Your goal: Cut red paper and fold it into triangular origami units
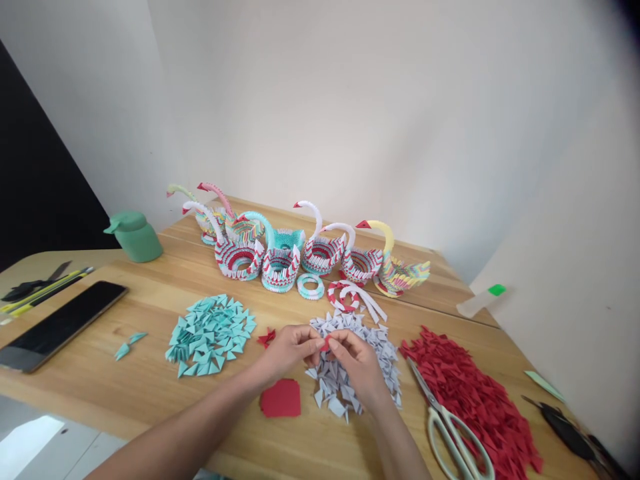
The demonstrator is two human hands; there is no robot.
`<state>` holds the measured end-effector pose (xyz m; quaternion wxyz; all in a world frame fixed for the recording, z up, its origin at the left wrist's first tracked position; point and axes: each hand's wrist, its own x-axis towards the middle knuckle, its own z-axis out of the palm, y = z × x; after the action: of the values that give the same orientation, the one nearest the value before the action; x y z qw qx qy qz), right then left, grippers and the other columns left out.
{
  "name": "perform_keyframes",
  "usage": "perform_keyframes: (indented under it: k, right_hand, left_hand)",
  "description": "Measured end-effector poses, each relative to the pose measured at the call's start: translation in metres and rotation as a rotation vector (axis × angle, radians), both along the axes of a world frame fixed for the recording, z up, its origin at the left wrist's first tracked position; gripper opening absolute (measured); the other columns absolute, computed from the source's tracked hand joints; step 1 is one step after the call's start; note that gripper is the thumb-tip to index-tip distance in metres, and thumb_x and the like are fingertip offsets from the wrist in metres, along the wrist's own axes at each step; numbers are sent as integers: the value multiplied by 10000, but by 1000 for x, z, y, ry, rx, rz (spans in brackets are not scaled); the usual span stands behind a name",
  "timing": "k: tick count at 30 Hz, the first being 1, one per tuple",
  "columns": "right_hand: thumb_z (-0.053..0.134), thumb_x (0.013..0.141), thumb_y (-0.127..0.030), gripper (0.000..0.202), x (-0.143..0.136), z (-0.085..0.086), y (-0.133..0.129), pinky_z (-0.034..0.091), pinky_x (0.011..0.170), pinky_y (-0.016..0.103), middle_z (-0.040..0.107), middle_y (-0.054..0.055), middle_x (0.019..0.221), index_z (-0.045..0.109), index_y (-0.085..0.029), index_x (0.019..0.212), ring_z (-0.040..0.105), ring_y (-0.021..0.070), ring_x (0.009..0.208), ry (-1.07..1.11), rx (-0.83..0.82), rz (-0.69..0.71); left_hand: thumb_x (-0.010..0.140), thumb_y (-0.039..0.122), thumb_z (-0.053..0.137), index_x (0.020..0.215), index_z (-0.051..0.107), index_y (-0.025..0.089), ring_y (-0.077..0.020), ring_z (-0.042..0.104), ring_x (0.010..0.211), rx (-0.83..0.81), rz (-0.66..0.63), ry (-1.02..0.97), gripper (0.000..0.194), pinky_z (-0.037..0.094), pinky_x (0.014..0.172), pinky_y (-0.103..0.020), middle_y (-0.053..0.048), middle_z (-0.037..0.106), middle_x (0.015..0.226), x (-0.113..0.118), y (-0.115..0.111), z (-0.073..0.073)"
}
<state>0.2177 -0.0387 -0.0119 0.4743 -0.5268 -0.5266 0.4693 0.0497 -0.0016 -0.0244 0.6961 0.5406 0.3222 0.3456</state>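
A small piece of red paper [327, 343] is pinched between my two hands, above a pile of pale lilac folded triangles [340, 387]. My left hand [295, 347] grips its left side with thumb and fingers. On its right side, my right hand [353, 353] has its fingertips closed on the same piece. Left of my left hand lie a few folded red pieces [267, 337]. Flat red paper sheets [281, 399] rest on the wooden table just below my left hand.
Folded paper swans [240, 259] stand along the back, with paper rings [311, 287] before them. Turquoise triangles [213, 333] and a phone [63, 327] lie left. Scissors [447, 427] and red triangles [475, 400] lie right. A green container [136, 237] stands back left.
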Motion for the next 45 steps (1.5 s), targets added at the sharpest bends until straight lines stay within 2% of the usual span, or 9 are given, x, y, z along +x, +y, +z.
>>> perform_keyframes:
  k: [7, 11, 13, 17, 26, 29, 35, 39, 45]
  right_hand:
    - [700, 762, -505, 333, -1, 2, 0, 452, 651, 274, 649, 20, 737, 673, -177, 811, 573, 168, 667, -3, -19, 2]
    - [677, 774, -527, 363, -1, 2, 1, 435, 605, 267, 616, 11, 647, 651, -165, 757, 543, 158, 614, -37, -7, -10]
    - [670, 781, -526, 362, 0, 2, 1, 428, 594, 264, 604, 5, 622, 639, -167, 742, 534, 155, 601, -33, 4, -34]
    - [669, 776, -539, 367, -2, 5, 0, 441, 604, 275, 617, 11, 625, 632, -177, 726, 547, 167, 605, -22, 13, -57]
    - [655, 779, -552, 377, -3, 5, -1, 427, 584, 269, 620, 12, 629, 623, -179, 731, 539, 164, 597, -27, 3, -24]
    - [613, 825, -504, 334, -3, 3, -1, 406, 563, 257, 606, 4, 623, 620, -180, 743, 522, 156, 582, -114, 34, -6]
    - [540, 875, -328, 206, -8, 7, -5, 411, 622, 265, 649, 14, 688, 658, -198, 767, 559, 170, 638, -458, 260, -25]
    - [541, 873, -326, 211, -8, 10, -5, 430, 614, 257, 660, 5, 655, 648, -198, 743, 584, 170, 618, -397, 244, -69]
    - [561, 878, -322, 187, -7, 5, -5, 460, 653, 277, 693, 16, 702, 673, -207, 782, 620, 187, 653, -377, 259, -45]
  left_hand:
    - [726, 542, 663, 663, 577, 139, -98, 491, 510, 46, 39, 44, 417, 396, 555, -227, 19, 571, 537, 0, 0, 1]
    - [757, 557, 629, 641, 596, 134, -107, 523, 532, 34, 28, 13, 440, 422, 578, -236, -3, 602, 568, -1, 1, 4]
    - [769, 536, 633, 678, 631, 125, -112, 547, 566, 25, 10, -24, 421, 437, 610, -241, -18, 636, 618, -1, 2, 4]
    - [700, 451, 737, 783, 693, 116, -115, 565, 607, -5, 9, -62, 348, 437, 641, -240, -28, 680, 682, -1, 2, -1]
    - [695, 408, 727, 721, 698, 116, -129, 572, 613, -18, 41, -35, 294, 443, 644, -257, -39, 692, 681, 2, 2, -4]
    - [685, 413, 716, 699, 657, 121, -129, 557, 585, -1, 70, 0, 299, 439, 628, -260, -26, 657, 634, 2, 2, -3]
    - [717, 361, 675, 665, 582, 140, -111, 501, 550, 118, 180, 83, 246, 383, 557, -225, 9, 581, 591, 2, -3, 2]
    - [764, 413, 649, 690, 629, 125, -116, 512, 594, 139, 121, 54, 298, 392, 594, -230, -10, 609, 636, 3, -3, -1]
    - [690, 506, 707, 672, 634, 125, -111, 515, 573, 43, 94, 2, 388, 404, 586, -233, -12, 621, 609, 4, 1, -4]
